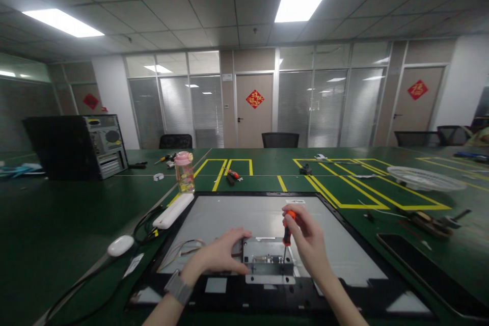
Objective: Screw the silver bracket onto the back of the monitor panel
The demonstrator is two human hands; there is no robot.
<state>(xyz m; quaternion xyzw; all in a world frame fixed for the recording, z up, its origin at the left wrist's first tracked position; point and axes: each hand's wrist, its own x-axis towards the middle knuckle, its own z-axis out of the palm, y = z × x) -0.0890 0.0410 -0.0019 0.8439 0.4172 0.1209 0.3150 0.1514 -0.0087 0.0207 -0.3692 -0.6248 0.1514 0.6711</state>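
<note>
A flat panel (225, 214) with a black frame lies back side up on the green table. Near its front edge sits a silver metal bracket (267, 267) with small parts inside. My left hand (225, 252) grips the bracket's left end, thumb at the front and fingers toward the back. In my right hand (307, 237) is an orange and black screwdriver (287, 234), held upright by its handle. Its shaft points down into the bracket's right part; the tip's exact contact is hard to make out. Thin wires (183, 249) run over the panel beside my left hand.
Left of the panel are a white power strip (173, 211), a white mouse (120, 246), black cables and a pink-lidded bottle (185, 172). A computer case (76, 146) stands farther left. At right lie a dark flat panel (431, 275), tools (431, 224) and a white oval tray (424, 178).
</note>
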